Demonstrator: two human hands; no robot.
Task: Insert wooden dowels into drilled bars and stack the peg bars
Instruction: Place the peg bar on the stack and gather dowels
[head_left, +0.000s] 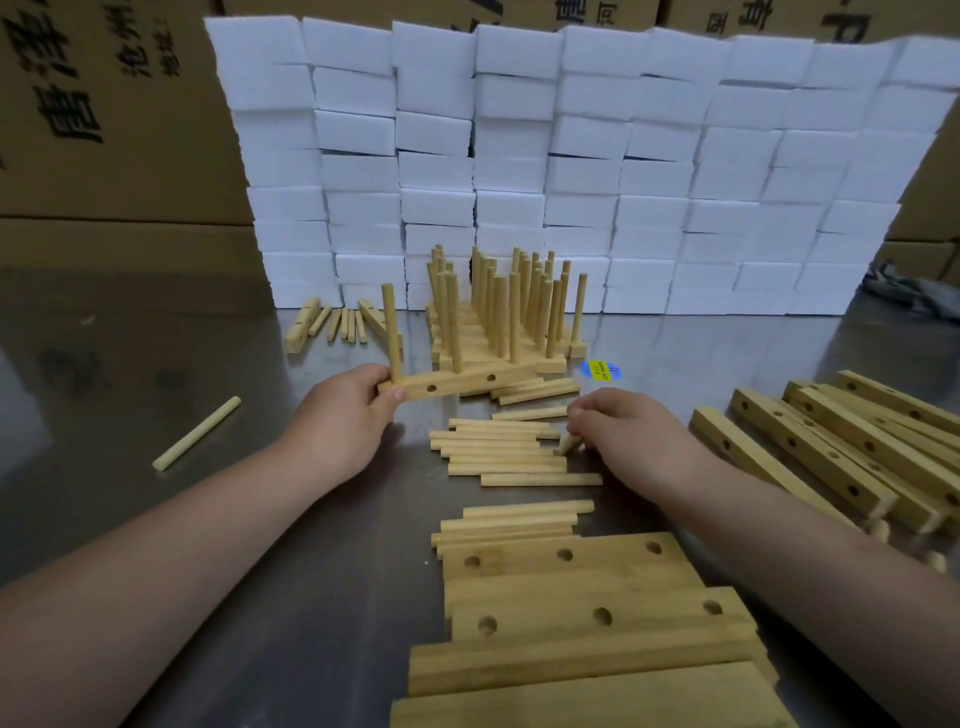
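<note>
My left hand (345, 410) grips the left end of a drilled wooden bar (457, 382) lying on the metal table. One dowel (390, 332) stands upright in the bar's left hole; two side holes show empty. My right hand (623, 436) pinches a short dowel (570, 444) at the right edge of a loose pile of dowels (498, 452). Behind the bar stands the stack of finished peg bars (504, 322), its pegs pointing up.
Drilled bars lie in a heap at the front (582, 613) and at the right (852, 447). A lone dowel (196, 434) lies at the left. A few bars and dowels (332, 325) rest at the back left. A white foam block wall (571, 171) closes the back. A yellow-blue sticker (600, 370) is nearby.
</note>
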